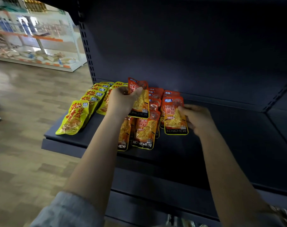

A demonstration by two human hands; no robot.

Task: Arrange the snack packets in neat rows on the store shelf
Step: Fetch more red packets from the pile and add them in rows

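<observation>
dark shelf (221, 145), yellow packets (73, 117), orange packets (145, 133)

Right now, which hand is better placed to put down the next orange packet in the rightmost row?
Probably the right hand: it already pinches the front orange foil packet of that row, while the left hand holds its packet lifted farther left.

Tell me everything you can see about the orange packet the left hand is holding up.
The orange packet is a glossy, flat plastic pouch with a yellow border, red lettering at its top, a picture of yellow food, and a black band at the bottom reading KONCHEW. The left hand pinches its left edge, holding it upright and lifted above the orange rows on the dark shelf. Its top corner looks slightly crumpled. Nothing else visibly touches it.
</observation>
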